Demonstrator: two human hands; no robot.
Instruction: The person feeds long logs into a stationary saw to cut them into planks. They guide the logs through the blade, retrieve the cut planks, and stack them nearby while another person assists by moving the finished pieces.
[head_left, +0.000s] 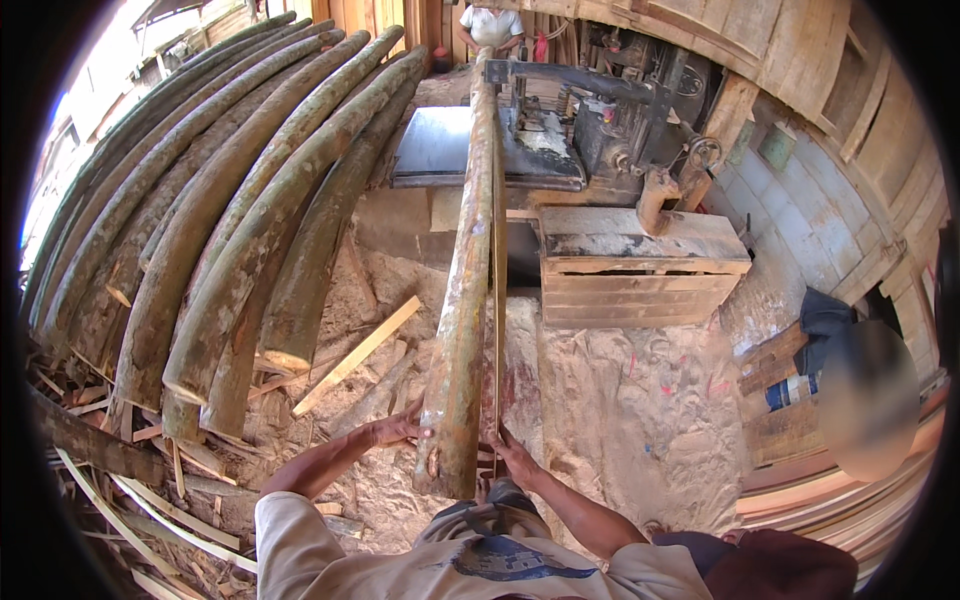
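Note:
A long bark-covered log [455, 330] stretches from my hands across the saw table [425, 150]. Along its right side runs a narrow slab [498, 300], with a thin gap between the two. My left hand [398, 428] grips the left side of the log's near end, fingers against the bark. On the other side, my right hand [515, 458] closes around the near end of the slab; some of its fingers are hidden behind the wood. A sawing machine [610, 130] with a dark horizontal arm stands beside the log's far part.
Several logs [235, 240] lie stacked at left, with offcuts [360, 355] on the sawdust floor. A wooden box [640, 260] stands right of the log. One person [490, 25] stands at the far end; others are at right, near stacked boards [800, 500].

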